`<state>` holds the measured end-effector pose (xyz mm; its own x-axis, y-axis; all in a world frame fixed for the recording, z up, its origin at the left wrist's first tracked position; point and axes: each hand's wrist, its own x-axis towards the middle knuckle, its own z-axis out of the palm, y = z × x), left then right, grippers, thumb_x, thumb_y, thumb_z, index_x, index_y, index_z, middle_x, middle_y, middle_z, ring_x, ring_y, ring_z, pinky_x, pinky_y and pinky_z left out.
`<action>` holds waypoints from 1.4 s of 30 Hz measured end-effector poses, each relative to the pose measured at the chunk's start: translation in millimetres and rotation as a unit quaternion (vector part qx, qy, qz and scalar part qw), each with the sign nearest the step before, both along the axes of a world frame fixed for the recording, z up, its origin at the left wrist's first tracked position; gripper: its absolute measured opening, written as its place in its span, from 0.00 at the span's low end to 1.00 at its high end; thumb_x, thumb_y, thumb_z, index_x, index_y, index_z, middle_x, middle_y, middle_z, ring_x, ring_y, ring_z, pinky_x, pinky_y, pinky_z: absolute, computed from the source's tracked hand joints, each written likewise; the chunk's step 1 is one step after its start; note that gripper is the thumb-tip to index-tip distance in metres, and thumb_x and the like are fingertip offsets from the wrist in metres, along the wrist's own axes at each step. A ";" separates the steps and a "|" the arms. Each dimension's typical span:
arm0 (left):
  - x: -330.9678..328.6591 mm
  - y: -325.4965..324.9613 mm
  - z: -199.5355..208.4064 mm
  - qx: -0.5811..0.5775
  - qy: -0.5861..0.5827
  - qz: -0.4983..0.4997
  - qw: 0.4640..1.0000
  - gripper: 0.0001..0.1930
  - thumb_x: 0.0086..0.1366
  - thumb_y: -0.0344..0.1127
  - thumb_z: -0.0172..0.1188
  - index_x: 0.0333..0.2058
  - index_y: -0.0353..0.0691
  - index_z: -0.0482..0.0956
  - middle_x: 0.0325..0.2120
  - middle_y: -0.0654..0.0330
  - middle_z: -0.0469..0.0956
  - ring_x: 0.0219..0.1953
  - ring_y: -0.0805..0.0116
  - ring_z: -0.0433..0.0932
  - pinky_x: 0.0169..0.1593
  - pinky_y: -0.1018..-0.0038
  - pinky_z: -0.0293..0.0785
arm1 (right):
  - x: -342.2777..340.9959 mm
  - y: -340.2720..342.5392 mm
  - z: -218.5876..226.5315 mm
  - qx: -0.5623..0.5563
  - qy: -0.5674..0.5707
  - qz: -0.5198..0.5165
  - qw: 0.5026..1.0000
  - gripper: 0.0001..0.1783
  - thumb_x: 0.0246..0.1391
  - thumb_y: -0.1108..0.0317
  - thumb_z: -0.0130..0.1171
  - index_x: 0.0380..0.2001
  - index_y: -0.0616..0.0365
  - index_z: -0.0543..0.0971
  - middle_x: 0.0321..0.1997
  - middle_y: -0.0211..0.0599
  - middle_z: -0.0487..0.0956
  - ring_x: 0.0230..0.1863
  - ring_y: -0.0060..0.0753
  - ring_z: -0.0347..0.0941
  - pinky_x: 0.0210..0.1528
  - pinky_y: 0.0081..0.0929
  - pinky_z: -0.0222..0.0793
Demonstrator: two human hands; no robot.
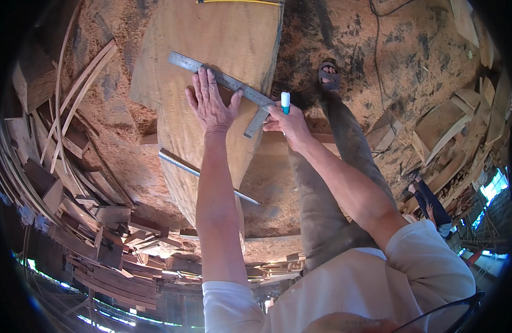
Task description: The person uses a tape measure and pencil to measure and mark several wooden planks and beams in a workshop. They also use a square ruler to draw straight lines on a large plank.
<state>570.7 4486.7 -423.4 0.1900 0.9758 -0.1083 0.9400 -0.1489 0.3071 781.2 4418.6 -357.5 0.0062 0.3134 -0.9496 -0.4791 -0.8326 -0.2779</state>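
Observation:
A metal carpenter's square (230,82) lies across a wide, rough-edged wooden slab (222,28), its short arm pointing back toward me. My left hand (211,105) rests flat with fingers spread, the fingertips on the long blade and the palm over the wood. At the square's corner, by the slab's right edge, my right hand (289,125) is closed around a marker (285,104) with a white top and teal band. Its thumb and finger touch the square there. The marker's lower end is hidden by the hand.
A thin metal straightedge (179,161) crosses the slab nearer me, partly under my left forearm. A yellow rule (239,2) lies at the far end. Wood offcuts (442,125) pile up on both sides. A dark cable (377,55) crosses the sawdust-covered floor. Another person (428,202) is at far right.

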 end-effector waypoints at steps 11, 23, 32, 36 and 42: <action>3.5 -0.9 7.7 -0.009 -0.009 0.002 1.000 0.60 0.58 0.75 0.63 0.77 0.42 0.52 0.78 0.53 0.53 0.80 0.53 0.49 0.78 0.42 0.37 | -0.3 0.4 -6.7 -0.009 -0.033 0.029 0.999 0.12 0.70 0.62 0.60 0.48 0.59 0.76 0.34 0.41 0.84 0.24 0.24 0.79 0.29 0.27 0.79; 4.8 3.4 16.0 -0.046 0.046 -0.004 0.998 0.62 0.59 0.77 0.59 0.77 0.37 0.50 0.79 0.51 0.50 0.81 0.54 0.44 0.79 0.45 0.35 | 4.9 6.6 -0.9 -0.036 -0.022 0.047 0.998 0.13 0.68 0.62 0.62 0.49 0.58 0.76 0.33 0.40 0.83 0.25 0.28 0.81 0.25 0.28 0.80; 3.3 -2.1 8.4 -0.074 0.040 0.005 0.996 0.63 0.57 0.76 0.62 0.78 0.38 0.46 0.80 0.54 0.45 0.82 0.54 0.42 0.80 0.46 0.31 | 3.2 10.7 0.5 -0.042 -0.021 0.044 0.998 0.17 0.68 0.63 0.62 0.52 0.62 0.76 0.33 0.42 0.84 0.18 0.25 0.75 0.25 0.27 0.78; 3.7 -1.9 8.6 -0.066 0.040 0.004 0.997 0.63 0.57 0.76 0.61 0.78 0.38 0.46 0.80 0.53 0.46 0.82 0.54 0.42 0.80 0.46 0.31 | 3.3 13.3 2.8 -0.037 -0.023 0.054 0.998 0.11 0.69 0.62 0.61 0.47 0.58 0.76 0.32 0.42 0.83 0.17 0.25 0.76 0.27 0.29 0.80; 4.4 -0.3 9.0 -0.063 0.042 0.003 0.997 0.63 0.58 0.77 0.60 0.78 0.39 0.47 0.80 0.54 0.46 0.81 0.54 0.42 0.79 0.46 0.31 | 4.5 13.7 2.5 -0.037 -0.026 0.059 0.997 0.11 0.70 0.62 0.61 0.47 0.57 0.76 0.32 0.42 0.83 0.18 0.26 0.77 0.27 0.29 0.79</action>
<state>575.1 4486.4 -414.4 0.1701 0.9542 -0.2460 0.9637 -0.1089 0.2438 785.7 4432.4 -355.0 0.0238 0.2443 -0.9694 -0.3623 -0.9017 -0.2361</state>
